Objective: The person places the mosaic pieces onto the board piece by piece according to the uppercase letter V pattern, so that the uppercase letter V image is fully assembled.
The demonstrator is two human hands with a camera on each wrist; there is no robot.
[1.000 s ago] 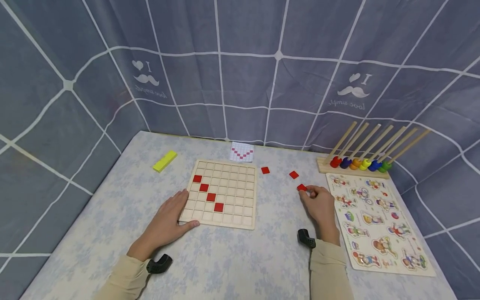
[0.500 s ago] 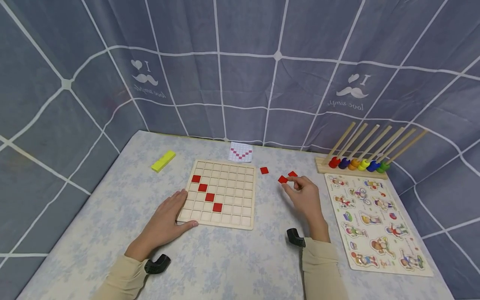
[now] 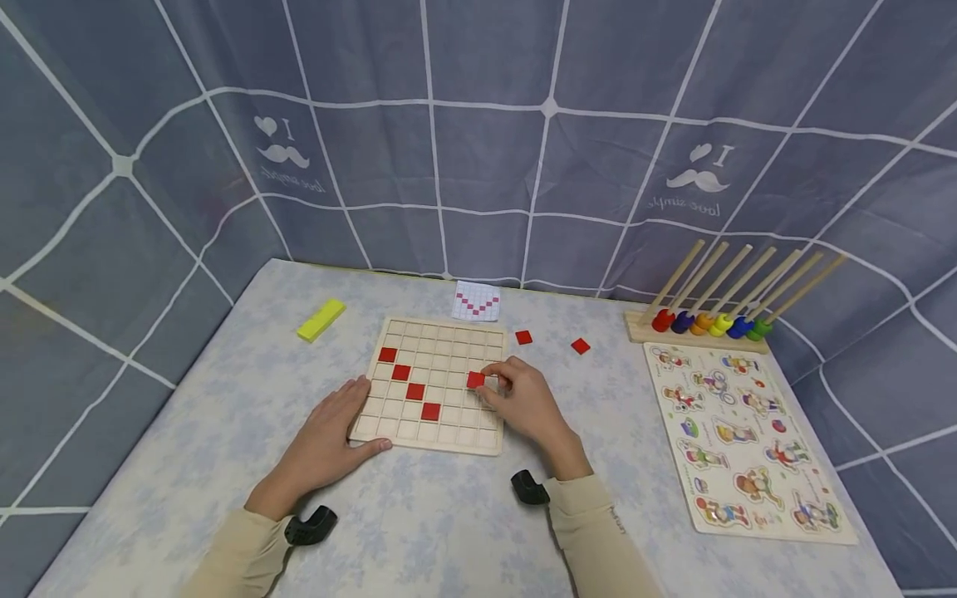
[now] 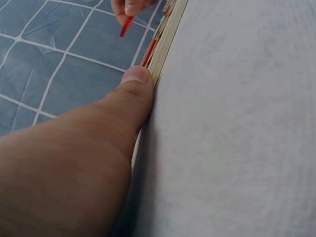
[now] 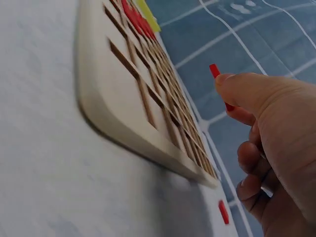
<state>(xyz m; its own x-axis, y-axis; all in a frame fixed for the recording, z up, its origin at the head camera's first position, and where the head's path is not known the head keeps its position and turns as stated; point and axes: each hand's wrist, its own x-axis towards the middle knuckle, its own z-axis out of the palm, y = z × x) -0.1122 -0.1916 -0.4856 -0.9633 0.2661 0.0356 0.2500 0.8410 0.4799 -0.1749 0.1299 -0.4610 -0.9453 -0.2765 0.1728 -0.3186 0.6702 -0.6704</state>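
Note:
A wooden grid board point(image 3: 456, 432) lies on the table, with several red square tiles point(image 3: 414, 391) set in a diagonal line in its cells. My left hand point(image 3: 321, 444) rests at the board's left side, fingers extended along the edge and thumb touching the near edge. Between thumb and forefinger, my right hand point(image 3: 527, 403) pinches another red tile point(image 3: 475, 379) over the right part of the board. In the right wrist view that pinched tile point(image 5: 214, 70) is held clear above the board's surface point(image 5: 118, 98).
Two loose red tiles, one near point(image 3: 523, 337) and one farther right point(image 3: 580, 345), lie right of the board. Behind it is a pattern card point(image 3: 476, 301); a yellow block point(image 3: 321, 320) lies left. A peg rack point(image 3: 703, 328) and picture puzzle point(image 3: 748, 448) occupy the right side.
My right hand has carried the pinched red tile leftward from the table on the right to over the board. My left hand stays at the board's left edge.

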